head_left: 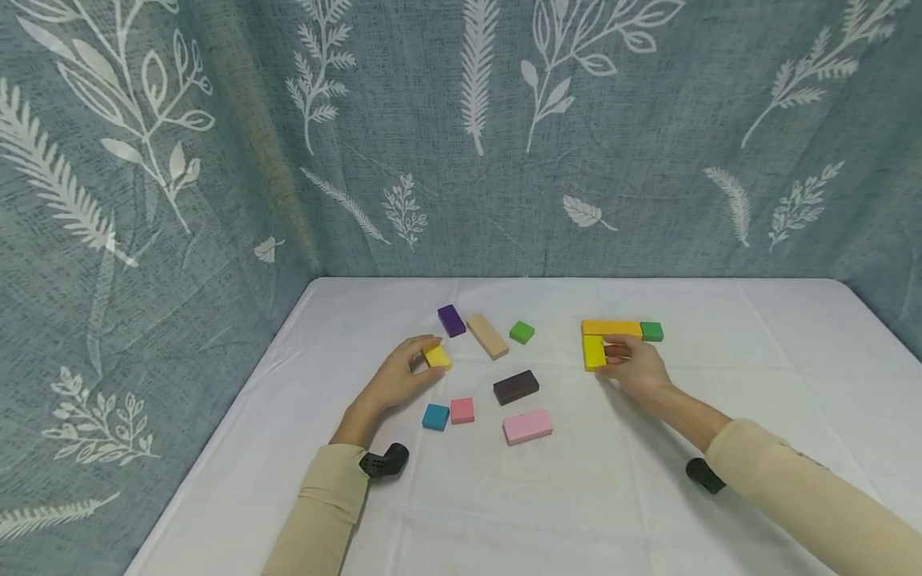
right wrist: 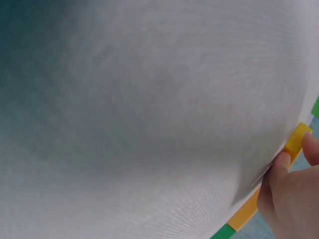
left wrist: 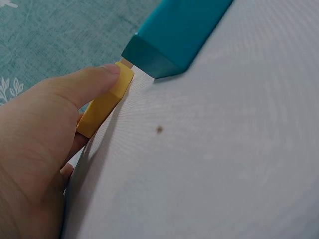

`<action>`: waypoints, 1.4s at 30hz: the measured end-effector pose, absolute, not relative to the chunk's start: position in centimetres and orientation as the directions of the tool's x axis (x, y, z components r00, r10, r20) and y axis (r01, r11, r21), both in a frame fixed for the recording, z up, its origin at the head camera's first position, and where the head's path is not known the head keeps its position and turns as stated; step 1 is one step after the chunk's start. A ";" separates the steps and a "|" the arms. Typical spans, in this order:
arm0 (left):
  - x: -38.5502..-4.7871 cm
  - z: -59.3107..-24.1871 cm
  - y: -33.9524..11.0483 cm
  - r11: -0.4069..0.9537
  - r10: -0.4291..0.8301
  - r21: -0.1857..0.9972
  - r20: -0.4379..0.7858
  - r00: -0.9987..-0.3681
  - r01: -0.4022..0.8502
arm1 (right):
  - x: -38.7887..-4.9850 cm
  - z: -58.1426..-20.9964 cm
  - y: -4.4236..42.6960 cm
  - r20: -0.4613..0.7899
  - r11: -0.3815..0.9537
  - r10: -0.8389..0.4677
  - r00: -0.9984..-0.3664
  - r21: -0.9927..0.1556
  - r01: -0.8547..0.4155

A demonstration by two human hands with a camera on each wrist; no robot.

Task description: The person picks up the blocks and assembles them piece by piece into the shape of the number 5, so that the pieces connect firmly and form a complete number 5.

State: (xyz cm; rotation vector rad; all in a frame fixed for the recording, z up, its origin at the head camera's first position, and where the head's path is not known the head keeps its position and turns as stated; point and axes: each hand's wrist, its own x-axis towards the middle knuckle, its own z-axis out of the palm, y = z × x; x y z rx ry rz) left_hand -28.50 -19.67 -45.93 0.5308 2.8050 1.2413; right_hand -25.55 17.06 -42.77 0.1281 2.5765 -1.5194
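My left hand (head_left: pixel 403 373) pinches a small yellow block (head_left: pixel 436 357) between thumb and fingers, at the left of the group. In the left wrist view the thumb presses along that block (left wrist: pixel 105 102), low over the cloth. At the right, my right hand (head_left: pixel 637 370) holds a bright yellow block (head_left: pixel 594 353) by thumb and fingertips. The block's far end meets the left end of a long orange block (head_left: pixel 612 328), forming a corner. A green block (head_left: pixel 651 331) touches the orange block's right end. In the right wrist view the fingers partly hide the yellow block (right wrist: pixel 297 140).
Between the hands lie a purple block (head_left: pixel 451 321), a beige block (head_left: pixel 487 336), a light green block (head_left: pixel 522 332) and a dark brown block (head_left: pixel 516 387). Nearer are blue (head_left: pixel 435 417), coral (head_left: pixel 463 410) and pink (head_left: pixel 528 426) blocks. A patterned curtain (head_left: pixel 504 200) hangs behind the white-covered table (head_left: pixel 562 512).
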 end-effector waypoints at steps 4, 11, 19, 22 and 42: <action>-28.5 -45.9 -19.7 0.631 0.308 0.725 0.093 -0.947 0.276 | -25.7 -42.9 17.1 -0.174 0.495 0.007 -0.985 -0.855 0.154; -28.5 -45.6 -19.9 0.631 0.319 0.716 0.113 -0.941 0.300 | -25.5 -42.4 17.9 -0.211 0.472 0.024 -0.977 -0.859 0.197; -28.9 -45.4 -19.6 0.625 0.326 0.719 0.115 -0.938 0.305 | -25.9 -40.8 18.3 -0.218 0.310 -0.002 -0.976 -0.928 0.207; -28.9 -45.4 -19.6 0.628 0.322 0.718 0.112 -0.940 0.300 | -26.0 -40.3 17.9 -0.237 0.199 -0.092 -0.967 -0.956 0.215; -28.4 -46.1 -19.7 0.609 0.309 0.744 0.096 -0.946 0.275 | -27.4 -41.5 12.7 -0.280 0.276 -0.455 -0.846 -0.947 0.165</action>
